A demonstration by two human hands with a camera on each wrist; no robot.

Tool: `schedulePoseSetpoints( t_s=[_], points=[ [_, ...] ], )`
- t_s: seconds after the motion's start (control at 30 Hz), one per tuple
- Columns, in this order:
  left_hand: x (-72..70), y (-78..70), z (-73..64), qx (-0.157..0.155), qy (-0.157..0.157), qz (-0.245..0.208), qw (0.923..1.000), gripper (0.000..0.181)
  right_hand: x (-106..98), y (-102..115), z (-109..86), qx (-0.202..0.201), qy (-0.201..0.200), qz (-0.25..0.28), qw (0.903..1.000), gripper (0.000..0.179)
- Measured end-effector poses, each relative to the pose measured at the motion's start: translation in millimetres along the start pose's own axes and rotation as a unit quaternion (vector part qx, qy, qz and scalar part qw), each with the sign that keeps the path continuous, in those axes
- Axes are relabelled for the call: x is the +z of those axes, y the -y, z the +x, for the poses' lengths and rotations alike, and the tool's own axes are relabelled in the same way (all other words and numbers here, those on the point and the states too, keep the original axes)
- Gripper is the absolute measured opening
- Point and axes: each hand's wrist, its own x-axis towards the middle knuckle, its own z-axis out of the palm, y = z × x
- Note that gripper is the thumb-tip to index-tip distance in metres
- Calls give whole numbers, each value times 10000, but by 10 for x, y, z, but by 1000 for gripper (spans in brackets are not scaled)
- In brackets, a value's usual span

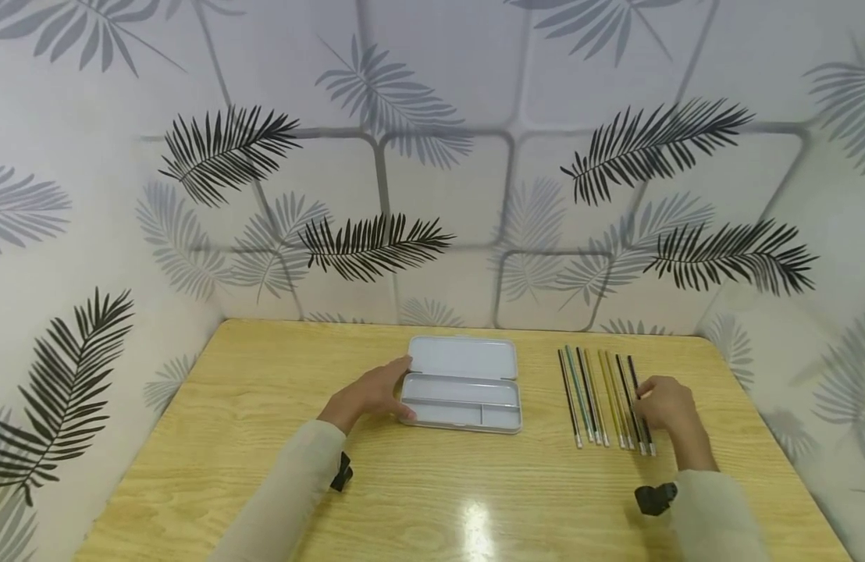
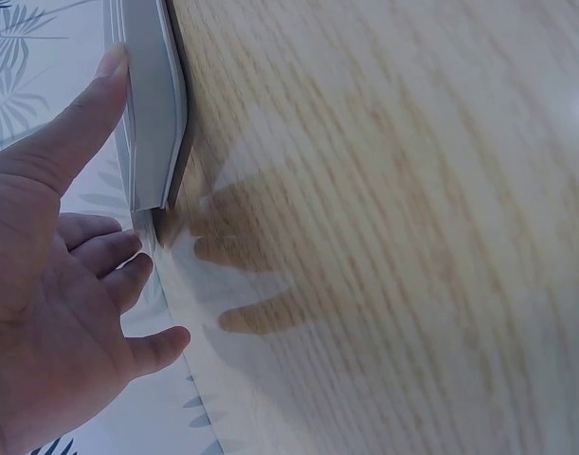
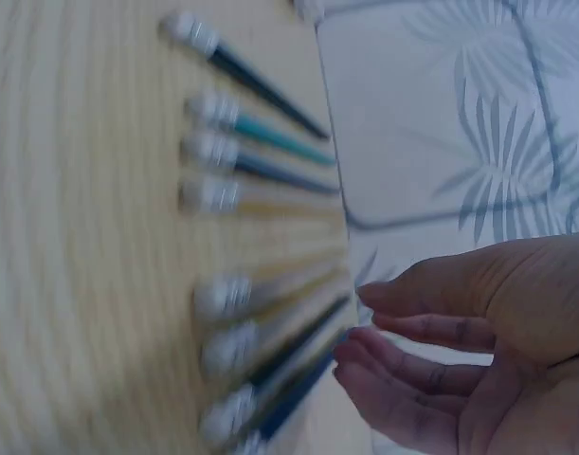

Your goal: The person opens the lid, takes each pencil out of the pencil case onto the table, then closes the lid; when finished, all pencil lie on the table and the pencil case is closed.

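Note:
A pale grey pencil case [image 1: 443, 412] lies with its lid raised back, showing bare compartments. My left hand [image 1: 372, 394] rests at its left end, thumb near the front corner and other fingers toward the hinge. In the left wrist view, the thumb touches the case [image 2: 156, 104] while the other fingers are loosely bent. To the right, several pencils with whitish ends lie in a row, among them a teal pencil [image 1: 576, 382]. Over the rightmost dark blue pencil [image 1: 649, 439] is my right hand [image 1: 666, 406], thumb and fingertips apart; whether they touch it is unclear.
A wooden table [image 1: 264, 375] bears everything. Behind it and at the sides stand walls [image 1: 446, 195] with a leaf pattern. Black wrist cameras [image 1: 655, 498] sit on both forearms. A bright reflection shows near the table's front.

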Motion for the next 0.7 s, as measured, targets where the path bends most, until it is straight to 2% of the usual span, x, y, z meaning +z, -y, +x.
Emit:
schedulePoseSetpoints(
  t_s=[0.07,0.17,0.3,0.4,0.57,0.7],
  points=[
    [-3,2,2,-6,1,10,10000,109,60,158,39,-256,-10,174,9995,40],
    [-8,2,3,33,13,-39,10000,110,217,384,126,-908,-1,262,9955,37],
    [-9,3,3,47,23,-36,10000,111,478,666,244,-1729,42,434,9840,29],
    [-9,12,6,48,14,-34,10000,110,666,865,304,-2120,30,624,9753,26],
    [-15,21,3,71,16,-23,10000,109,923,1147,352,-2343,173,905,9678,21],
    [-18,23,-3,71,17,10,10000,109,1054,1313,345,-2412,408,869,9657,20]
  ],
)
